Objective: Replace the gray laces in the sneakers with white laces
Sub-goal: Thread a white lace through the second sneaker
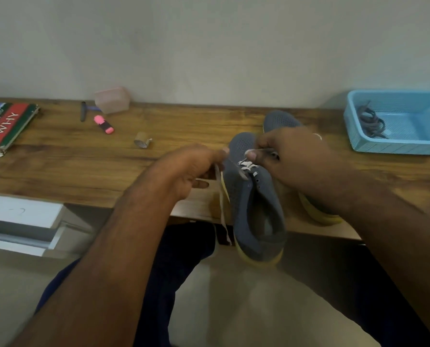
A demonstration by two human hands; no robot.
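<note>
A grey sneaker with a yellow sole (255, 199) lies at the desk's front edge, heel hanging over it toward me. A white lace (247, 166) crosses its lowest eyelets. My left hand (191, 169) pinches one end of the white lace, and the loose tail (222, 209) hangs down past the desk edge. My right hand (291, 159) pinches the lace at the shoe's eyelets with thumb and fingers. The second grey sneaker (280, 120) lies behind, mostly hidden by my right hand. Grey laces (370, 121) sit in a blue basket (394, 146).
On the wooden desk (83, 166) are a book (5, 126) at the far left, a pink highlighter (103, 124), a dark pen (83, 111), a translucent pink box (112, 100) and a small tape roll (141, 140). A white drawer unit (21, 221) stands lower left.
</note>
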